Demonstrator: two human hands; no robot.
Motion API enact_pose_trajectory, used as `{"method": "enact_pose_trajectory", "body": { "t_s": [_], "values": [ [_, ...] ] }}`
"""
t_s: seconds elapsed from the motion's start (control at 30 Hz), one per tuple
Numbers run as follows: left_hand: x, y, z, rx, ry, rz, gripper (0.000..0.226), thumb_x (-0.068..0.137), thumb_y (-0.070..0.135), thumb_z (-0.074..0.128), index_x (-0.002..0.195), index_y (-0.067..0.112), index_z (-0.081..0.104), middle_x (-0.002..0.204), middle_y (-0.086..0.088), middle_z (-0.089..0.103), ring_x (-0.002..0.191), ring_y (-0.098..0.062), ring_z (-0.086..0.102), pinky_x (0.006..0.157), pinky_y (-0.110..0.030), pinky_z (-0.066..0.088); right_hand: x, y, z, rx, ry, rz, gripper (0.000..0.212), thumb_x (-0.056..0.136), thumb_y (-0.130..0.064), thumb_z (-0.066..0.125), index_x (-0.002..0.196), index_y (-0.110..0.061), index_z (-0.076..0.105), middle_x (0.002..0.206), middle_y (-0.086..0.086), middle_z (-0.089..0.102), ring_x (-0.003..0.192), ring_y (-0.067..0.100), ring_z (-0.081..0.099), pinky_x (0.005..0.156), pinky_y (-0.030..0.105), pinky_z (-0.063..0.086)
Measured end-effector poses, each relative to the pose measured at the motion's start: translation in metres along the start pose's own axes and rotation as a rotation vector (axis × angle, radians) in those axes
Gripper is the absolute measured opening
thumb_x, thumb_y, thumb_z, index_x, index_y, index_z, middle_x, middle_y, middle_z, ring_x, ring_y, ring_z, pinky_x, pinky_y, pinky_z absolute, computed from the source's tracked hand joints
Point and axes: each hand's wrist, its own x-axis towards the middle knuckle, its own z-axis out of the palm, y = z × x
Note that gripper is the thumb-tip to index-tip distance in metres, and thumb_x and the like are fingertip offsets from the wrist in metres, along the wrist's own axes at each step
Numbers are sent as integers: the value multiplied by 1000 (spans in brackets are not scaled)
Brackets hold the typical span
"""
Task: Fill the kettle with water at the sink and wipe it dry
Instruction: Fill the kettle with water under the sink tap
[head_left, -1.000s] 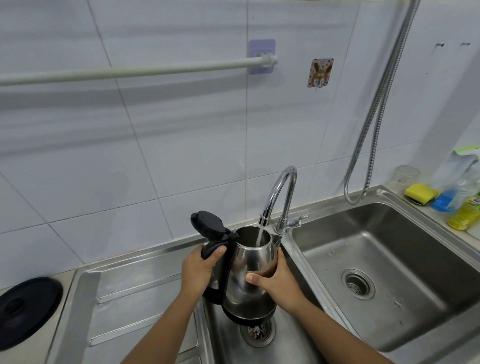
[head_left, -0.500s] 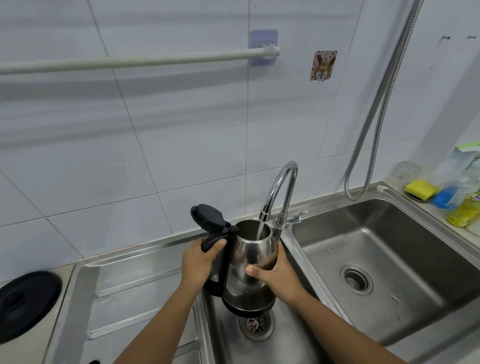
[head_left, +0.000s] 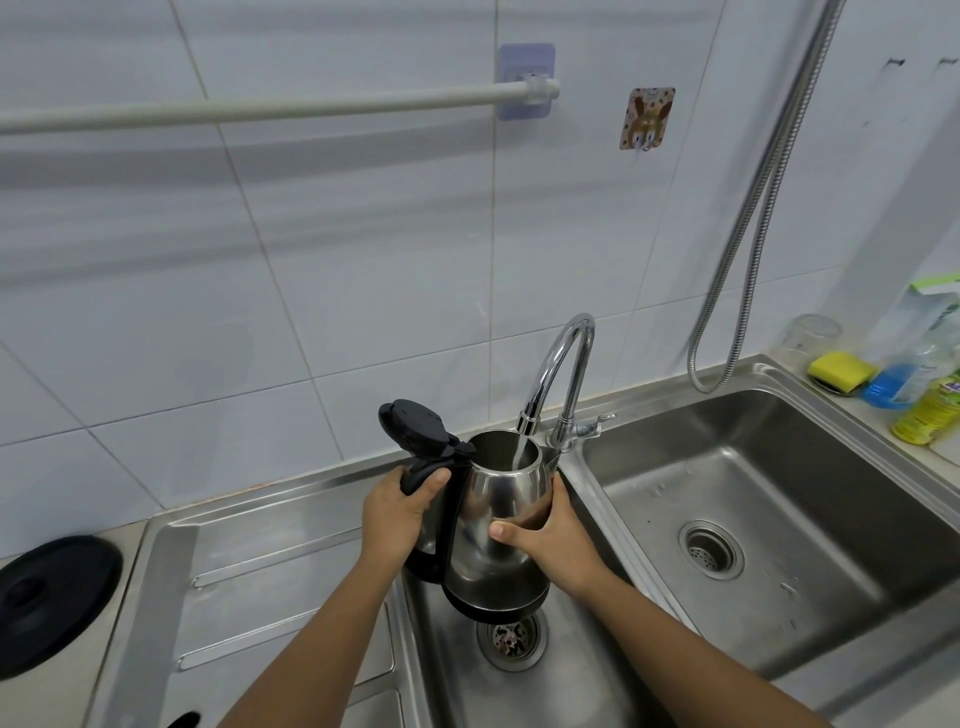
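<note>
Kettle (head_left: 493, 525) of shiny steel hangs in the air over the small left basin (head_left: 571, 686) of the sink, straight above its drain (head_left: 511, 636) and just under the spout of the tap (head_left: 558, 374). Its black lid (head_left: 413, 428) stands flipped up and back on the hinge, so the mouth is open. The left hand (head_left: 395, 512) is clenched around the black handle (head_left: 421, 475), thumb pressed over the top of it. The right hand (head_left: 550, 538) is wrapped against the steel wall on the other side, fingers curled behind it and thumb lying flat across the front.

Compared with a second ago, both hands keep the same grasp and the kettle sits in the same spot under the spout; only the view has tipped slightly, so the wall rail (head_left: 260, 109) now appears a little lower in the picture.

A thin stream of water (head_left: 519, 449) falls from the spout into the open mouth; how high the water stands inside cannot be told. The large right basin (head_left: 779, 493) holds only scattered drops around its own drain. On the ledge at the far right sit a yellow sponge (head_left: 841, 370), a blue bottle (head_left: 901, 382) and a yellow bottle (head_left: 927, 415). A round black disc (head_left: 52, 603) lies on the counter at the far left.
</note>
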Motion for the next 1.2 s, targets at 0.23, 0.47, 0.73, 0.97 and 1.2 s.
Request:
{"method": "enact_pose_trajectory", "body": {
  "t_s": [0.23, 0.47, 0.73, 0.97, 1.2],
  "values": [
    [1, -2, 0, -23, 3, -9, 25, 80, 51, 69, 84, 27, 66, 80, 1, 72, 76, -21, 69, 73, -38, 53, 1, -1, 1, -9, -2, -2, 165, 33, -74, 94, 167, -23, 13, 164, 1, 44, 151, 23, 44, 124, 50, 38],
    [2, -5, -1, -27, 5, -18, 28, 80, 52, 69, 83, 25, 67, 78, 0, 72, 74, -21, 69, 72, -38, 53, 2, 0, 3, -22, 10, 25, 157, 46, -60, 94, 169, -23, 3, 167, -1, 40, 153, 21, 40, 126, 47, 35],
    [3, -7, 0, -27, 11, -35, 32, 79, 52, 70, 84, 20, 67, 78, -2, 72, 73, -23, 69, 71, -39, 53, 3, 0, 3, -25, 0, 33, 159, 46, -62, 94, 169, -23, 1, 167, 1, 39, 154, 22, 38, 126, 48, 35],
    [4, -8, 0, -17, 12, -36, 33, 80, 52, 69, 85, 20, 68, 78, -1, 72, 73, -22, 69, 71, -38, 52, 4, 0, 3, -23, -6, 36, 161, 43, -64, 95, 169, -25, 2, 169, -1, 35, 155, 22, 36, 126, 49, 35],
    [3, -8, -1, -2, 15, -32, 33, 80, 54, 68, 84, 21, 67, 77, 0, 72, 73, -21, 69, 71, -38, 53, 4, 0, 3, -17, -13, 28, 157, 45, -62, 96, 168, -22, 6, 163, 1, 46, 151, 23, 44, 125, 49, 38]
  ]
}}
